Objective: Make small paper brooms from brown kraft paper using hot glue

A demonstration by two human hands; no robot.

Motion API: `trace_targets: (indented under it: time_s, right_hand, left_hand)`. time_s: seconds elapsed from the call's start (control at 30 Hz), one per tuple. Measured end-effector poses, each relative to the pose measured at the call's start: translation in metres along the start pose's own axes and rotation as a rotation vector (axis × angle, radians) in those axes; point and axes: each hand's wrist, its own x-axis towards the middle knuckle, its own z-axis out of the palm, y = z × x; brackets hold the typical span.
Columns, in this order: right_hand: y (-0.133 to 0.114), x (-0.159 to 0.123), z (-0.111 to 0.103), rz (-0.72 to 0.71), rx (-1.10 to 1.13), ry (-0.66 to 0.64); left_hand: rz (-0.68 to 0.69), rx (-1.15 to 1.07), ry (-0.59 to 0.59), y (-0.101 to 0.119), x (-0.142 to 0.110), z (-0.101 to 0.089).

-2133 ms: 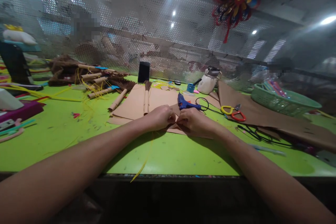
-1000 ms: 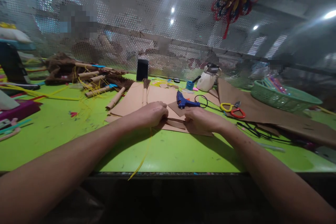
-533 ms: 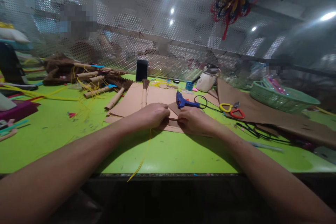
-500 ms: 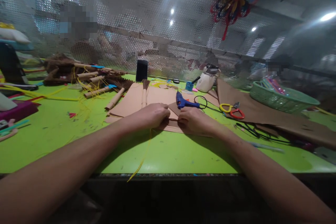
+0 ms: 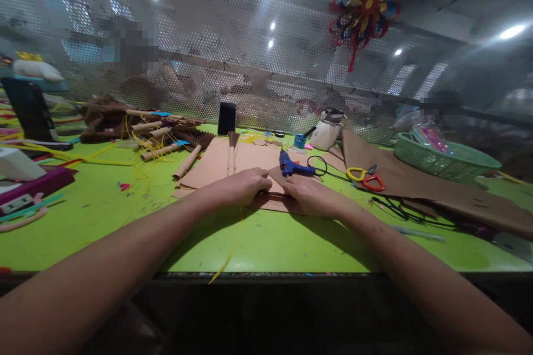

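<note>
Both my hands rest on a small piece of brown paper lying on larger brown sheets at the middle of the green table. My left hand is curled, its fingers pressing the paper's left end. My right hand lies on the right end with fingers bent down over it. The part of the paper under the fingers is hidden. A blue glue gun lies just beyond my right hand.
Rolled paper brooms and yellow strips lie at the left. Scissors with yellow and red handles, a white jar, a phone and a green basket stand further back. A perforated metal screen closes the far edge.
My hands have stayed on the small brown paper, moving apart and together along it; now my right hand lies flatter. The camera has tilted slightly.
</note>
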Motion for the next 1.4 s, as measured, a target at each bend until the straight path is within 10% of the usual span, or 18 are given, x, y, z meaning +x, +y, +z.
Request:
trace_targets:
  time_s: [0.67,1.13,1.4]
  right_hand:
    - [0.0,0.007,0.004,0.112,0.23,0.118]
    - [-0.007,0.015,0.0,-0.105,-0.152,0.496]
    - [-0.008,0.01,-0.009,0.06,0.439,0.409]
  left_hand:
    - [-0.097,0.006,0.035,0.001,0.001,-0.005]
    - [-0.479,-0.85,-0.11,0.014,0.004,-0.031]
    - [-0.576,-1.102,-0.13,0.017,0.004,-0.025]
